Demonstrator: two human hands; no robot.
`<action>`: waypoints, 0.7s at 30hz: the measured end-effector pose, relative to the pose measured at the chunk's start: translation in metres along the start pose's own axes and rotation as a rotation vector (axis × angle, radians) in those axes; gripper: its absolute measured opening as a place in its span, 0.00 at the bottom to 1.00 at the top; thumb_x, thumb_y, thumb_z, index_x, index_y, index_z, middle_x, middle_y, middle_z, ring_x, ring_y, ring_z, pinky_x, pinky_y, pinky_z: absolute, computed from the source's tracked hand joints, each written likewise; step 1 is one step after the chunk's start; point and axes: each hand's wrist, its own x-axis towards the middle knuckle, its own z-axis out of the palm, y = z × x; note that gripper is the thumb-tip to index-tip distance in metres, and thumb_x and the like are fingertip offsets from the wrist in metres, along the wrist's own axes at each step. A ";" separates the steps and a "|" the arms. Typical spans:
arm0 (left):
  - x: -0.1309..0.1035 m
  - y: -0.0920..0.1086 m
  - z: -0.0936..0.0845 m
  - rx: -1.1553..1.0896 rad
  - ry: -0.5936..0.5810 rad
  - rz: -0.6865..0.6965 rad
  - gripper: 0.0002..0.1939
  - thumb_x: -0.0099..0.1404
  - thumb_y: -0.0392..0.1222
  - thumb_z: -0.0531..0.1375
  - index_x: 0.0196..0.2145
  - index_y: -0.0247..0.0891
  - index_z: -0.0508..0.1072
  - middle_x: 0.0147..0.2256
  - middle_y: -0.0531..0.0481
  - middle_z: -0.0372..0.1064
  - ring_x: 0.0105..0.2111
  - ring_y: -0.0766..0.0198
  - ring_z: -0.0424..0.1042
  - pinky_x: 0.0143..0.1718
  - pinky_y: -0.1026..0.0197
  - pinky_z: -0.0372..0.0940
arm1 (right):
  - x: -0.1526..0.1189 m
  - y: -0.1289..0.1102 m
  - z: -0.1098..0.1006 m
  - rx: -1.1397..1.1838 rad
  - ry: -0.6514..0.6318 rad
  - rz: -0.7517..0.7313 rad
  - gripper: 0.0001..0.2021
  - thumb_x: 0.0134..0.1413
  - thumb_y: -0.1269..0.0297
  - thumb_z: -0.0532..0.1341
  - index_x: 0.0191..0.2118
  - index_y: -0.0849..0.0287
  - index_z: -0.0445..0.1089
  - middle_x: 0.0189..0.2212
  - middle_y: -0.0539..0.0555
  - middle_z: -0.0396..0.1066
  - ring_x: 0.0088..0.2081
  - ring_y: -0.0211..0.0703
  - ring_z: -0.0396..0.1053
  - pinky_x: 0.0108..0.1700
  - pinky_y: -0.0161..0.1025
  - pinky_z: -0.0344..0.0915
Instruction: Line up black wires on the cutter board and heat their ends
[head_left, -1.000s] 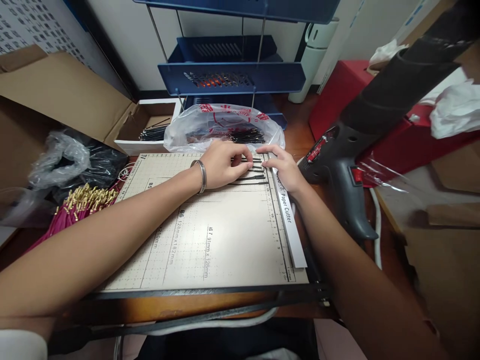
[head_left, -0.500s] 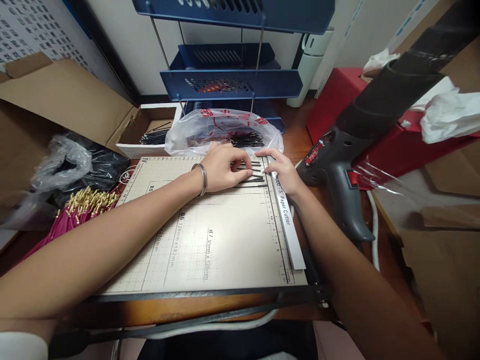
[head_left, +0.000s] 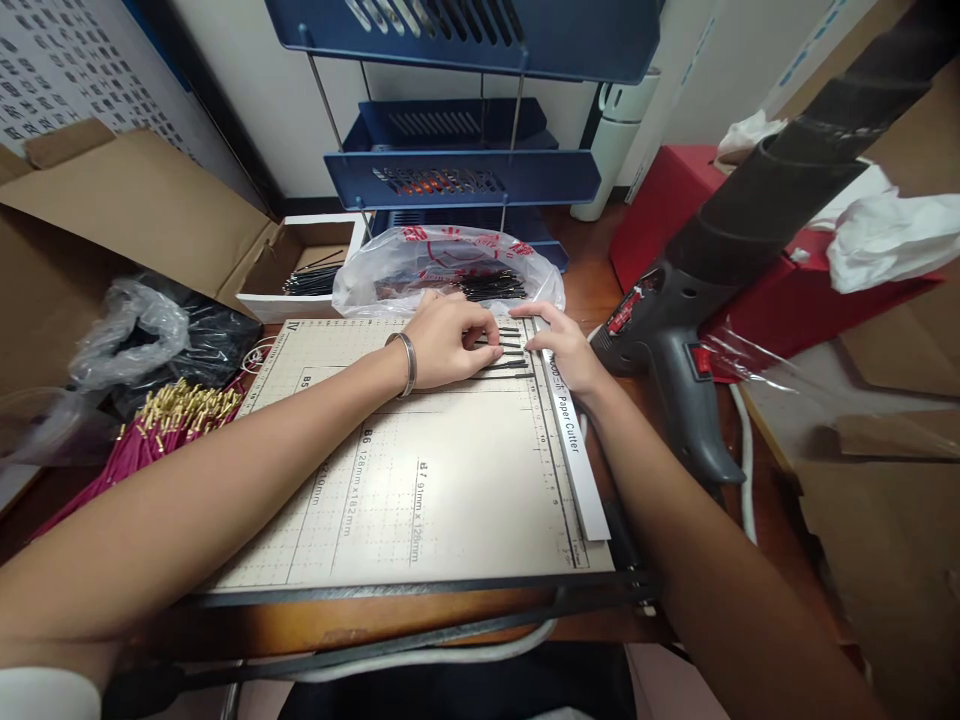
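Observation:
Several thin black cords (head_left: 511,365) lie side by side across the far right part of the cream paper cutter board (head_left: 480,480). My left hand (head_left: 448,345), with a metal bangle at the wrist, rests over them, thumb and forefinger pinched at one cord. The palm hides the cords' left portions. My right hand (head_left: 566,350) lies across the far end of the white cutter bar (head_left: 577,465), forefinger stretched out and thumb apart, its fingertips beside the cords' right ends. Nothing is visible between its fingers.
Behind the board sit a plastic bag (head_left: 450,245) of black cords and a white box (head_left: 289,302) with more. Gold-tipped maroon cords (head_left: 180,410) lie left. A heat gun (head_left: 679,330) and a red box (head_left: 652,190) stand right; blue shelves (head_left: 465,180) rise behind.
Both hands stay almost in place over the cords and bar. The cords near my left fingertips have shifted slightly. The camera view has moved a little.

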 end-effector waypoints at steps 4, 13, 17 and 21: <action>0.001 -0.002 0.001 0.005 0.043 0.002 0.11 0.64 0.48 0.63 0.32 0.39 0.80 0.24 0.53 0.68 0.35 0.57 0.67 0.45 0.51 0.52 | 0.000 0.000 -0.001 0.000 0.005 -0.009 0.21 0.36 0.64 0.61 0.42 0.54 0.73 0.51 0.55 0.76 0.61 0.58 0.67 0.71 0.56 0.56; 0.002 -0.001 0.000 0.031 0.031 -0.034 0.11 0.65 0.49 0.64 0.33 0.42 0.83 0.24 0.51 0.68 0.36 0.56 0.66 0.45 0.51 0.51 | -0.001 -0.002 -0.001 -0.017 0.004 -0.015 0.21 0.36 0.64 0.63 0.43 0.55 0.73 0.53 0.56 0.76 0.62 0.58 0.67 0.72 0.57 0.55; 0.003 -0.002 0.000 0.036 0.027 -0.041 0.11 0.65 0.49 0.64 0.32 0.41 0.82 0.24 0.51 0.68 0.36 0.56 0.67 0.45 0.51 0.51 | -0.001 0.000 -0.001 -0.019 -0.002 -0.027 0.21 0.37 0.63 0.64 0.43 0.54 0.74 0.53 0.55 0.76 0.62 0.58 0.67 0.72 0.58 0.55; 0.004 -0.002 0.001 0.029 0.033 -0.031 0.11 0.65 0.50 0.64 0.32 0.41 0.82 0.25 0.51 0.69 0.36 0.57 0.67 0.45 0.51 0.52 | -0.001 0.000 -0.002 -0.015 -0.008 -0.022 0.20 0.37 0.63 0.63 0.43 0.54 0.73 0.53 0.55 0.77 0.63 0.59 0.67 0.73 0.58 0.54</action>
